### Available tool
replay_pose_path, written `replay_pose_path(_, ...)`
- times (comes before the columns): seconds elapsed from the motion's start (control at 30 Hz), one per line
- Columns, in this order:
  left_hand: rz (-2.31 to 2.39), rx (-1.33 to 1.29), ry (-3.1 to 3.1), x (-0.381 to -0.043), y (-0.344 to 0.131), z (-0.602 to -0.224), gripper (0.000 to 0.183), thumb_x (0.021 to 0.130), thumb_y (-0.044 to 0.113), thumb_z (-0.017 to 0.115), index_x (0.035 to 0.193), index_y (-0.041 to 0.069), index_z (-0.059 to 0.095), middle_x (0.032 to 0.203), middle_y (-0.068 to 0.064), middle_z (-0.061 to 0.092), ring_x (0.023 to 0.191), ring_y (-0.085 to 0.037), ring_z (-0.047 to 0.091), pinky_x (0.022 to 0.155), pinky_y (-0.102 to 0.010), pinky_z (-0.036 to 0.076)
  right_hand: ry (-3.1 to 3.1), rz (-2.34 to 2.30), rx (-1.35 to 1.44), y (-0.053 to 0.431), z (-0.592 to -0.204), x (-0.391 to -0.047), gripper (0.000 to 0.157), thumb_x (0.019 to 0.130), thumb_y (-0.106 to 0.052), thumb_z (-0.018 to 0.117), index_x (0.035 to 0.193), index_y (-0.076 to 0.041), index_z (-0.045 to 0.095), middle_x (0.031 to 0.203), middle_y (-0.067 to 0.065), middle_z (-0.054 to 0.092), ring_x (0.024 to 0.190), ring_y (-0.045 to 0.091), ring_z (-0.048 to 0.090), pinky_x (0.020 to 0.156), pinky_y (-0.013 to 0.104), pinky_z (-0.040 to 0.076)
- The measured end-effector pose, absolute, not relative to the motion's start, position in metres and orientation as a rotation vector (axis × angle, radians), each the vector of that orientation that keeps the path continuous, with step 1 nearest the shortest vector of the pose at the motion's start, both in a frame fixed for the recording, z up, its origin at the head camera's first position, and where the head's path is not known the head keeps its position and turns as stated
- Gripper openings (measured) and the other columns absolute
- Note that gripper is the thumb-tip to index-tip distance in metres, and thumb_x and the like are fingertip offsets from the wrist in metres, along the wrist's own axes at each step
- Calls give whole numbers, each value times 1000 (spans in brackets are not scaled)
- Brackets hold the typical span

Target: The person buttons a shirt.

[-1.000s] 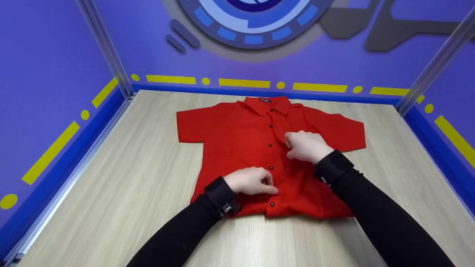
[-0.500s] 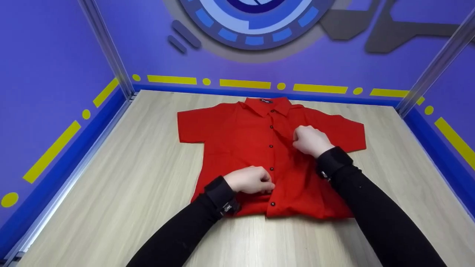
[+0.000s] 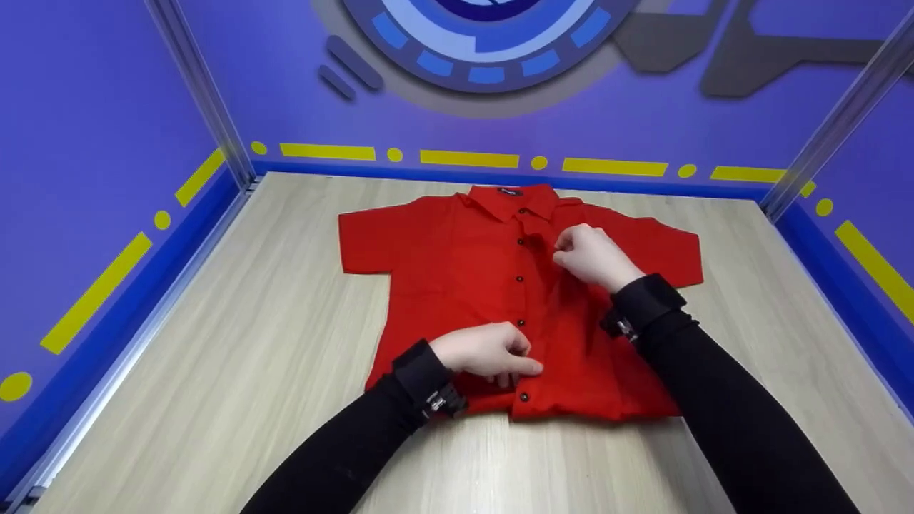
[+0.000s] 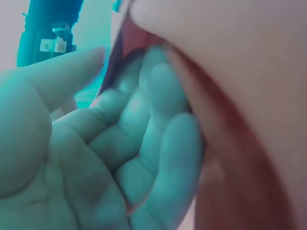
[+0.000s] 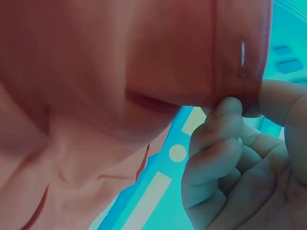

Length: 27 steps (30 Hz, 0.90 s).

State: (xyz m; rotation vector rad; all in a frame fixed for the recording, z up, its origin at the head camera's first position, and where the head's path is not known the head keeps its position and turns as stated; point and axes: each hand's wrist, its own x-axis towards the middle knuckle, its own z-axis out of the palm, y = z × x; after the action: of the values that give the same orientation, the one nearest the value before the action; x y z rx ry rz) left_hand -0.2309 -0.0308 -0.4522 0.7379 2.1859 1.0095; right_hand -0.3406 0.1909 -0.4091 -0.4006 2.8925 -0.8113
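A red short-sleeved button-up shirt [image 3: 428, 300] lies front up, its collar toward the back wall. My right hand [image 3: 593, 253] pinches the edge of its front placket [image 5: 240, 67], lifted off the shirt at chest height. A buttonhole shows just above those fingertips in the right wrist view. Lower down, my left hand [image 3: 489, 351] is at the front opening near the hem, fingers curled at the cloth and thumb laid toward the placket. In the left wrist view its curled fingers [image 4: 139, 139] lie against red fabric, partly hidden at the tips. Dark buttons [image 3: 520, 279] run down the middle.
A light wood table [image 3: 250, 343] bears the shirt. Blue-purple panels [image 3: 457, 121] with yellow dashes wall it at the back and sides. Metal posts [image 3: 207, 93] stand at the back corners.
My right hand has moved slightly up toward the collar, raising the placket edge. My left hand stays near the hem, its thumb now farther from the fingers than half a second ago.
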Motion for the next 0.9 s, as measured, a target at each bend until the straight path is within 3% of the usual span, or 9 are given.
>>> replay_pose_path(0.17,1107,661,2114,-222,-31,-450,34,94,31,63,68,11,53,72,-13,69,64,-27,71,58,-35,58,2875,-865,-422,183,-410,-343,17,94,-21,58,101,-9,67,71,6,56,64,23,53,61,32,44)
replay_pose_path(0.3,1062,687,2187,-213,-30,-448,33,96,33,61,74,7,57,70,-10,71,64,-23,71,60,-32,56,2883,-841,-437,176,-413,-345,19,94,-23,58,103,-9,67,74,7,60,67,23,56,64,33,45)
replay_pose_path(0.53,995,732,2381,-195,-30,-445,27,94,35,62,78,15,56,62,1,69,56,-12,68,53,-26,48,2870,-762,-392,160,-426,-349,36,93,-25,58,124,-8,59,107,9,63,88,25,59,77,37,50)
replay_pose_path(0.7,932,711,2402,-189,-32,-446,20,87,24,66,73,15,56,59,1,67,53,-11,67,48,-25,45,2915,-682,-412,155,-439,-356,45,90,-19,59,134,-12,51,128,12,57,110,28,55,92,47,48)
replay_pose_path(0.77,955,690,2339,-189,-32,-449,19,84,20,68,70,13,57,60,-2,68,53,-15,67,48,-26,50,2936,-633,-432,155,-443,-358,43,90,-18,58,132,-13,54,128,11,58,110,28,54,93,47,47)
replay_pose_path(0.9,1109,589,2109,-193,-34,-459,18,84,15,73,73,9,59,65,-11,70,53,-22,68,47,-32,55,2947,-542,-438,154,-448,-359,27,91,-19,56,115,-13,66,108,9,65,91,26,59,78,41,49)
